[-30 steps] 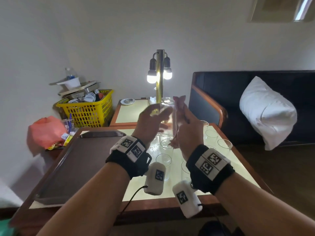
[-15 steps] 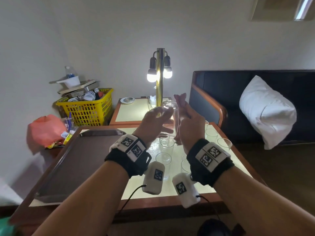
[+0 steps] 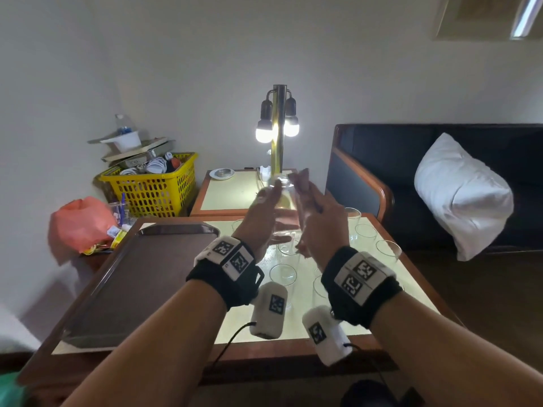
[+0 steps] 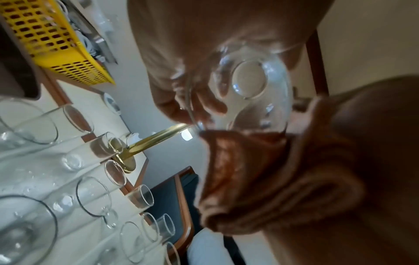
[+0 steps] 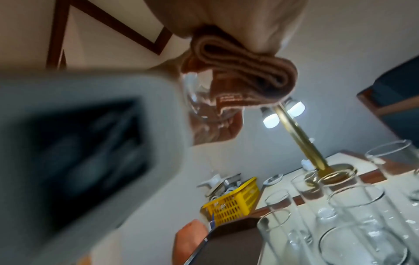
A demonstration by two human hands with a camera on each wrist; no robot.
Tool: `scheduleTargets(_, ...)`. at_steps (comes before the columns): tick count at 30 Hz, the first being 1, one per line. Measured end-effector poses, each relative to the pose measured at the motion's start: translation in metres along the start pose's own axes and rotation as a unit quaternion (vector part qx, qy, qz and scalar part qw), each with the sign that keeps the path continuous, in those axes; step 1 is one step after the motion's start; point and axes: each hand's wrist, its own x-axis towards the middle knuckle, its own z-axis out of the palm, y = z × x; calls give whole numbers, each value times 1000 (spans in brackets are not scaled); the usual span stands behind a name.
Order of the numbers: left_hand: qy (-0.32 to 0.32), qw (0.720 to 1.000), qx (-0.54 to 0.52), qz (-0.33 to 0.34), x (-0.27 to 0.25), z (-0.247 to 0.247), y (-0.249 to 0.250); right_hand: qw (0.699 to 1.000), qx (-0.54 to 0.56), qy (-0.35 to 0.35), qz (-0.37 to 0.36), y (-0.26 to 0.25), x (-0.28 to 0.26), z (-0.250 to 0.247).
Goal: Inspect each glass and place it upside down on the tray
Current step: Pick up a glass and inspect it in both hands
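A clear glass (image 3: 282, 201) is held up in front of the lit lamp, between both hands. My left hand (image 3: 261, 214) grips its left side, and its fingers (image 4: 179, 59) curl round the wall. My right hand (image 3: 318, 223) holds a folded brown cloth (image 3: 302, 183) against the glass's right side. From the left wrist I look at the glass (image 4: 248, 84) end on, with the cloth (image 4: 272, 179) just below it. The right wrist view shows the cloth (image 5: 244, 75) bunched under my fingers, touching the glass (image 5: 201, 105). The dark brown tray (image 3: 132, 277) lies bare on the table's left half.
Several clear glasses (image 3: 284, 274) stand upright on the cream table top (image 3: 296, 333), under and right of my hands. A brass lamp (image 3: 278, 133) stands on a side table behind. A yellow basket (image 3: 152, 190) and an orange bag (image 3: 80, 221) sit at the left, a dark sofa with a white pillow (image 3: 461, 195) at the right.
Both hands stay raised with the glass between them. The right hand with the cloth has shifted slightly along the glass.
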Motion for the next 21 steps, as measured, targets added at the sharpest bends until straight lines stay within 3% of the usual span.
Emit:
scheduleTargets(2,-27,999,43,19,2,-2,-1,999,18,42,3,0,8,-6)
scheduleTargets(5,71,989,84,94,1,2,1,1000,19,7,5,4,-6,-1)
scheduleTargets(6,71,991,72,91,1,2,0,1000,19,-12,8,1,-13,1)
scheduleTargets(9,-23,999,22,32,-4,0,-5,1000,4,-6,-15,1,-1,-7)
scheduleTargets(11,-31,993,108,42,-6,-7,-9,999,-31,-15,-37,-6,16,-16)
scheduleTargets(16,55,930,334,142,0,-24,-16,959,-221,-123,-128,-18,24,-26)
scheduleTargets(18,67,914,372,151,-1,-30,-18,942,-257,-157,-147,-17,20,-33)
scheduleTargets(21,58,898,405,164,-10,-24,-19,942,-257,-157,-146,-14,21,-36)
